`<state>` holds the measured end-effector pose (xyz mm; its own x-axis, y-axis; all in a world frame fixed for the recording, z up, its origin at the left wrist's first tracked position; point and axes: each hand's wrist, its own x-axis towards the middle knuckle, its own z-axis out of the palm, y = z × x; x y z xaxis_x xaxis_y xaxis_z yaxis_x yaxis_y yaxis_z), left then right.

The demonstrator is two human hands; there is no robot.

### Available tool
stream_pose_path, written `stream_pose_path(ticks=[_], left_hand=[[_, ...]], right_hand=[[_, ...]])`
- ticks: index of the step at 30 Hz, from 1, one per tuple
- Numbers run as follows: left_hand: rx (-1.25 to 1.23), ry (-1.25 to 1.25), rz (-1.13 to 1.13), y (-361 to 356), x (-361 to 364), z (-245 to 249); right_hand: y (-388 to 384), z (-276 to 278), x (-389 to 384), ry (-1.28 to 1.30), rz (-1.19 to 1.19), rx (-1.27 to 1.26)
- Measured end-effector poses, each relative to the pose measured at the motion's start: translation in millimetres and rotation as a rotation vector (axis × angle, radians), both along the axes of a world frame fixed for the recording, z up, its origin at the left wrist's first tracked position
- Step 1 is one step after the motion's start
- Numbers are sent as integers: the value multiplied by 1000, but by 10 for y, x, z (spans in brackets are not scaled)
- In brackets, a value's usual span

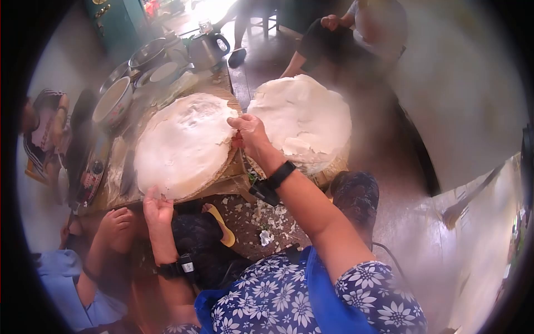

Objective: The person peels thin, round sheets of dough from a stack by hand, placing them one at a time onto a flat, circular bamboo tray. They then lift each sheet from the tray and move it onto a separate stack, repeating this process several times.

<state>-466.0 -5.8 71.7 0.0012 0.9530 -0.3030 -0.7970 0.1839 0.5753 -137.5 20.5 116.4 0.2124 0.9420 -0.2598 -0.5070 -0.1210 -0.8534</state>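
Observation:
A large, round, thin white sheet, like dough or flatbread, lies over a round woven mat on the table in front of me. My right hand pinches the right edge of this sheet between thumb and fingers. At its near left edge is my left hand, palm turned up, with thumb and fingertips closed on the rim. To the right, a second pile of round white sheets rests on another woven mat; its near edge is torn and flaky.
Bowls and a metal kettle crowd the back left of the table. A person's hand is close on my left; another person sits at the back right. White scraps litter the floor near a broom.

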Motion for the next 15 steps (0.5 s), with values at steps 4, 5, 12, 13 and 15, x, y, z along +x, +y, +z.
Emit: stream_pose_path(ticks=[4, 5, 12, 13, 15], left_hand=[[-42, 61, -25, 24, -41, -64], [-51, 63, -13, 16, -21, -33], [-173, 139, 63, 53, 178, 252], [-145, 165, 47, 50, 247, 282], [-89, 217, 8, 60, 421, 331]], right_hand=[[102, 54, -97, 42, -65, -47], [139, 42, -69, 24, -26, -45], [232, 25, 96, 24, -49, 94], [261, -20, 159, 51, -84, 125], [214, 38, 344, -20, -92, 114]])
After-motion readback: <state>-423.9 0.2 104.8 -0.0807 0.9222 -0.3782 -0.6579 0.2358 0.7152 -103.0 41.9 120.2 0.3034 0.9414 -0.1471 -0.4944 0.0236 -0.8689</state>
